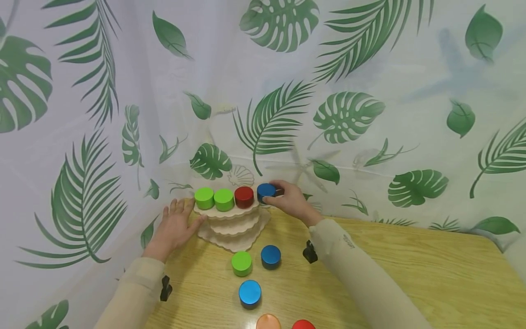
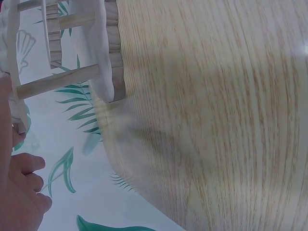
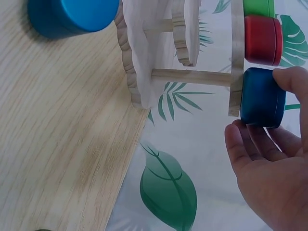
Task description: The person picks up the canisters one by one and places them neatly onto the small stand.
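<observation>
- Right hand [image 1: 292, 200] out at the far end of the wooden stand [image 1: 236, 225], its fingers [image 3: 237, 144] and thumb pinching the dark blue cylinder [image 1: 266, 192] at the right end of the top board [image 3: 236, 57]. And there's the danger: the outer side appears to jut past the board's end. Let go there, and it could tip off to the worktop [image 1: 394, 260].

- Tight on the inside, too! The red cylinder [image 1: 244, 197] sits just beside it; a shove leftward to gain room could push red into the two green cylinders [image 1: 223, 199], sending the leftmost over the other end.

- Left hand [image 1: 174, 227] at that end, fingers loosely spread, thumb touching the board's front edge. A light touch, it seems; a twitch there could jog the whole row.

- Watch the pegs [image 3: 190, 77] under that top board: pressing down hard at the overhanging corner might rock the stand, and everything up there stands loose.

- Below, a loose green cylinder [image 1: 241, 263] and two blue cylinders [image 1: 249, 294] stand in front of the stand. Anything dropping could knock them, and that right sleeve [image 1: 357, 269], if swept inward, might catch the nearer ones.
</observation>
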The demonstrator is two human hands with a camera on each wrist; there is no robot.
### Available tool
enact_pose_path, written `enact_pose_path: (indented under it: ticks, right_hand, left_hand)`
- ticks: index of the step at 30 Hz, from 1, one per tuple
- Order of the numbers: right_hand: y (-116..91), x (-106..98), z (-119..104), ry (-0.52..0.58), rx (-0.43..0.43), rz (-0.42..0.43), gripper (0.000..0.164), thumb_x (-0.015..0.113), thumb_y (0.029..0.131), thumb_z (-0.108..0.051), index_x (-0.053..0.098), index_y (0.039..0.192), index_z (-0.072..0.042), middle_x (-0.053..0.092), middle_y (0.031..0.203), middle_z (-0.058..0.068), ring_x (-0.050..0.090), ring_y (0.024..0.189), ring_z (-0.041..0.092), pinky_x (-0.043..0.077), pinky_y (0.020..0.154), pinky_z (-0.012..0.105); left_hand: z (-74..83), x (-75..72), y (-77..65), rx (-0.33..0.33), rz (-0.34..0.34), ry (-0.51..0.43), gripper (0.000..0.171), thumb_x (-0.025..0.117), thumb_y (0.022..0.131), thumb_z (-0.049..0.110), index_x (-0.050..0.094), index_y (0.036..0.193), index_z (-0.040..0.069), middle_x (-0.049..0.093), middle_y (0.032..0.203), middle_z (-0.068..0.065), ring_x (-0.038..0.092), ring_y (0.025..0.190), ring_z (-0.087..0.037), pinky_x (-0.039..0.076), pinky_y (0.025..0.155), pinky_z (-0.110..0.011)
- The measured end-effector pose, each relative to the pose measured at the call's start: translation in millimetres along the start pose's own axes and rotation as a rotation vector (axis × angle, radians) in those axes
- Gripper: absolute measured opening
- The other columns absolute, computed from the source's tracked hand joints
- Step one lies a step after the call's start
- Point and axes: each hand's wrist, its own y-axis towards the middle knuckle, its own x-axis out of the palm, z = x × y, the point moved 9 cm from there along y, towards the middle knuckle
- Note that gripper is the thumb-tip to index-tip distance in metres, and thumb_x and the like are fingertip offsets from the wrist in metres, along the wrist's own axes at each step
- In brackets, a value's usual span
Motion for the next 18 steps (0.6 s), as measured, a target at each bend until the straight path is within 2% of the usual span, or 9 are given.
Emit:
enact_pose_path:
  ticks: [13,18]
  right_hand:
    - [6.9,3.8,-5.6,-0.027,-0.024,0.011,0.057,0.074,0.096,-0.022,0.058,0.145,0.003,0.069,0.134,0.024,0.068,0.120,0.039,0.062,0.090,0.041]
    - [8.2,5.8,-6.8,-0.028,-0.010,0.005,0.062,0.074,0.097,-0.022,0.054,0.150,0.004,0.067,0.138,0.025,0.068,0.122,0.039,0.062,0.091,0.041]
  left_hand:
    - [1.8,-0.7,-0.6,0.007,0.006,-0.025,0.082,0.042,0.110,0.057,0.029,0.163,-0.004,0.025,0.166,-0.039,0.016,0.156,-0.061,0.013,0.126,-0.074]
    - [1.4,0.2,-0.9,0.005,0.005,-0.027,0.082,0.042,0.110,0.056,0.029,0.164,-0.004,0.025,0.166,-0.039,0.016,0.156,-0.061,0.013,0.126,-0.074]
